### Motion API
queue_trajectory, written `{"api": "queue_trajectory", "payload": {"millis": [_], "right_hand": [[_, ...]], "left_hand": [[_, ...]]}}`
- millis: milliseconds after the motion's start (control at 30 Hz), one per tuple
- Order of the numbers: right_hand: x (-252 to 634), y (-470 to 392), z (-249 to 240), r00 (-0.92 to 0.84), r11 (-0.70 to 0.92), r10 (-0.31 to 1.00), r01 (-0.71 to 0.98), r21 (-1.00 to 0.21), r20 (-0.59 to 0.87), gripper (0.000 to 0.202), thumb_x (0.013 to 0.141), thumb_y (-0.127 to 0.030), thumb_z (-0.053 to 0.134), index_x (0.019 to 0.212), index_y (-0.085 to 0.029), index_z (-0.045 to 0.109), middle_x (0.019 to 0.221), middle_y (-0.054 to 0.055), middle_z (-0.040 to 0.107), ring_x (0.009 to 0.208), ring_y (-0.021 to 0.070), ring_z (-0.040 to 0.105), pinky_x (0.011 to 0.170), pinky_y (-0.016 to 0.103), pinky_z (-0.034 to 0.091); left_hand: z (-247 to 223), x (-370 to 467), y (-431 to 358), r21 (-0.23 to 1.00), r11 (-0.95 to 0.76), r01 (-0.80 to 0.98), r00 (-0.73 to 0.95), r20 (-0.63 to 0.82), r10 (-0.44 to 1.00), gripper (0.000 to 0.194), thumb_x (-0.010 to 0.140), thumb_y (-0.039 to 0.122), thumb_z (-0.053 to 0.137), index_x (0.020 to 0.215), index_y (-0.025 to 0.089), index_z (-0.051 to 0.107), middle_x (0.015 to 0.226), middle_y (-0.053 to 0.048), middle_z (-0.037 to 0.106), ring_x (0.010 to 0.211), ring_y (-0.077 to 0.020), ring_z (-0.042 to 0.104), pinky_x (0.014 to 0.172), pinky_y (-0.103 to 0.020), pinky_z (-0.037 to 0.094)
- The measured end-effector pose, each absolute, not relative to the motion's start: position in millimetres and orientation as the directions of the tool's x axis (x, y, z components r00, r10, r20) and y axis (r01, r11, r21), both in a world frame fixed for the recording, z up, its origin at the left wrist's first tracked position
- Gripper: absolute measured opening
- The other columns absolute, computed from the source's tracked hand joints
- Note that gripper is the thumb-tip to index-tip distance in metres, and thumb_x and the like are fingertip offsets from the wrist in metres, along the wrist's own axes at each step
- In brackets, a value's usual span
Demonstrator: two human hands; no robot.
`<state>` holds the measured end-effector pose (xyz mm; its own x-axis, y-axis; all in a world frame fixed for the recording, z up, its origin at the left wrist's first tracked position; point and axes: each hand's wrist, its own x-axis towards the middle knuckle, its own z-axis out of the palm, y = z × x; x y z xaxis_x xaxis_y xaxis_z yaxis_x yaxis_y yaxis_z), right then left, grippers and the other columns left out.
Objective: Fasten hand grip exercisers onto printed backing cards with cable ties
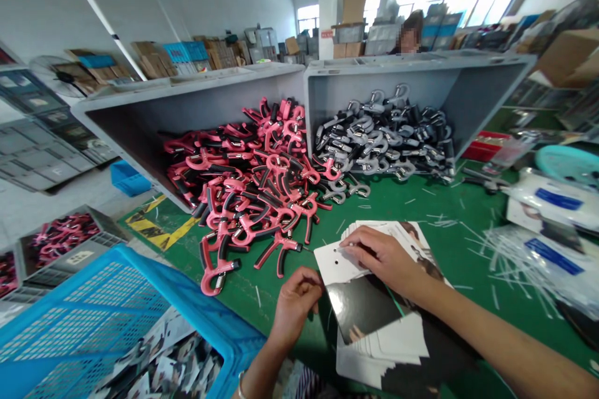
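Printed cards point(362, 307) lie in an overlapping stack on the green table point(243, 305). My right hand point(381, 257) rests over the upper part of the stack, fingers pinched together at the top card's edge near two punched holes. Just left of that card, my left hand point(299, 296) is held with curled fingers; whatever may be between them is hidden. Red and black spring-handled grips point(262, 187) spill from a tipped grey bin point(187, 90) beyond my hands. Grey and black grips point(374, 137) fill a second tipped bin point(482, 84).
A blue basket point(126, 299) of cards stands at the lower left. White plastic ties point(515, 262), plastic packs point(552, 199), a red tray point(486, 146) and a turquoise lid point(568, 165) lie to the right. A person point(409, 37) is behind the bins.
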<state>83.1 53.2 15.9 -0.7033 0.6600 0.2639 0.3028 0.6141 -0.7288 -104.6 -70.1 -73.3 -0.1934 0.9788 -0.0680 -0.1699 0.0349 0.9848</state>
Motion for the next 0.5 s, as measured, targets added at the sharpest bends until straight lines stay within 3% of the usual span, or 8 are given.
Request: {"api": "queue_trajectory", "payload": {"millis": [67,167,333,500], "right_hand": [[81.1,52.7,17.1,-0.707,0.617,0.658,0.306,-0.725,0.261,0.019,0.098,-0.032,0.052,0.097,-0.022,0.068,0.095,0.006,0.068,0.09,0.0203,0.062,0.082,0.033,0.047],[79.1,52.4,18.1,-0.702,0.615,0.664,0.317,-0.722,0.257,0.02,0.099,-0.032,0.051,0.097,-0.022,0.068,0.095,0.006,0.068,0.09,0.0202,0.062,0.081,0.033,0.047],[78.5,53.1,15.3,-0.687,0.628,0.672,0.332,-0.704,0.276,0.019,0.098,-0.03,0.051,0.101,-0.022,0.068,0.097,0.006,0.069,0.092,0.0202,0.063,0.083,0.034,0.047],[76.6,55.8,15.1,-0.713,0.666,0.642,0.338,-0.665,0.28,0.017,0.097,-0.028,0.053,0.098,-0.022,0.069,0.094,0.005,0.069,0.089,0.0195,0.063,0.08,0.031,0.045]], "left_hand": [[-65.9,-108.9,-83.2,1.0,-0.025,-0.018,-0.045,0.024,0.999,0.006,0.085,0.024,0.065,0.083,0.018,0.066,0.082,-0.001,0.061,0.073,-0.0136,0.06,0.068,-0.024,0.048],[-56.8,-111.7,-91.7,0.978,-0.143,0.149,0.096,0.129,0.987,0.02,0.088,0.024,0.062,0.107,0.021,0.069,0.106,-0.008,0.065,0.105,-0.0218,0.06,0.095,-0.034,0.047],[-63.9,-103.8,-73.6,0.942,-0.17,0.289,-0.155,0.221,0.963,0.025,0.096,0.024,0.049,0.106,0.022,0.072,0.095,-0.006,0.066,0.091,-0.0188,0.062,0.086,-0.031,0.049],[-67.4,-86.2,-42.8,0.941,-0.243,0.236,-0.27,0.303,0.914,0.022,0.09,0.022,0.057,0.1,0.021,0.076,0.113,-0.009,0.062,0.106,-0.0221,0.059,0.093,-0.034,0.048]]}}
